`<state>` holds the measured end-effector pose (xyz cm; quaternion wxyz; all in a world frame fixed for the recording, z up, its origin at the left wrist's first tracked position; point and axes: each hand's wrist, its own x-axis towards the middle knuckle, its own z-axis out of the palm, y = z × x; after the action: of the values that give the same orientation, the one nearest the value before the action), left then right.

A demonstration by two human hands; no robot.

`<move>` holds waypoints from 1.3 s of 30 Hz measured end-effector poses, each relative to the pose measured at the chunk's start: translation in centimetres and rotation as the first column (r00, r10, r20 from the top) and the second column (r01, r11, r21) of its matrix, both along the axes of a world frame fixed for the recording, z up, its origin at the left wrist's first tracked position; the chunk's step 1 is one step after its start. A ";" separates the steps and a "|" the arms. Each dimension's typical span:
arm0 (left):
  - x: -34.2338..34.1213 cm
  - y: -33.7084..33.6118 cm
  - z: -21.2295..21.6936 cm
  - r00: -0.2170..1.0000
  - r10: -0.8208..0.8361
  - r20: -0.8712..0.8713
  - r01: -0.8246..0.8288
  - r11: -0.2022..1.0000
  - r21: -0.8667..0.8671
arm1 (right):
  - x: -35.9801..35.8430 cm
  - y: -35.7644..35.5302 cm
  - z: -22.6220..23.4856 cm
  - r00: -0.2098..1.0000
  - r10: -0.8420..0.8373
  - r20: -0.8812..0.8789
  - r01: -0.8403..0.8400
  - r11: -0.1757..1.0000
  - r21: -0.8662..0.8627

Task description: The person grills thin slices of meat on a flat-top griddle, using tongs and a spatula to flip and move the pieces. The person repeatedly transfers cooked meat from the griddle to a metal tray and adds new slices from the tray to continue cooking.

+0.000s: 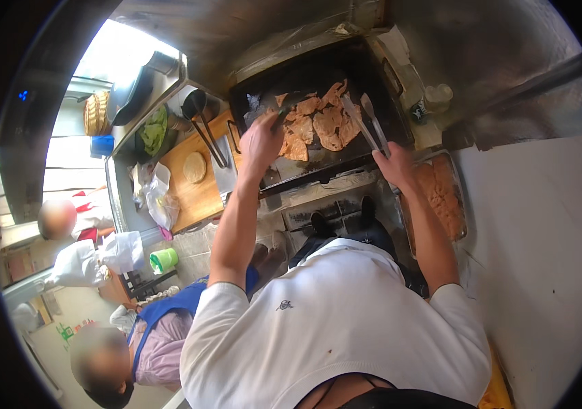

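At far griddle (379,88): left hand (261,142) fingers curled round dark spatula (284,109), blade among meat slices (321,119), likely for turning. Right hand (393,163) fingers closed on metal tongs (367,119), tips over meat. Tray of raw meat (441,194) just right, within reach.

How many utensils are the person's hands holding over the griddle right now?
2: a dark spatula in the left hand over the meat, and metal tongs in the right hand.
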<state>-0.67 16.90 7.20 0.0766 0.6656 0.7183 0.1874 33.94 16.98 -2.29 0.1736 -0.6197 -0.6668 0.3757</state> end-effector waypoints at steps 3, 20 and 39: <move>0.2 -6.7 0.1 0.986 0.110 -0.123 -0.133 0.972 -0.196 | -0.2 -1.0 2.3 1.000 0.007 0.004 -0.007 1.000 -0.008; -4.1 -15.9 -5.7 0.296 0.588 0.753 -0.308 0.805 -0.507 | -10.1 -6.3 0.5 0.882 0.425 0.204 -0.437 0.899 0.019; -4.8 -17.8 -4.8 0.058 0.451 0.891 -0.403 0.827 -0.393 | -12.7 -7.6 2.5 0.875 0.435 0.213 -0.468 0.873 0.139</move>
<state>-5.47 -0.86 2.43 0.4592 0.1555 0.6739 0.5575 21.28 9.37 0.19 0.0785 -0.4579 -0.8381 0.2860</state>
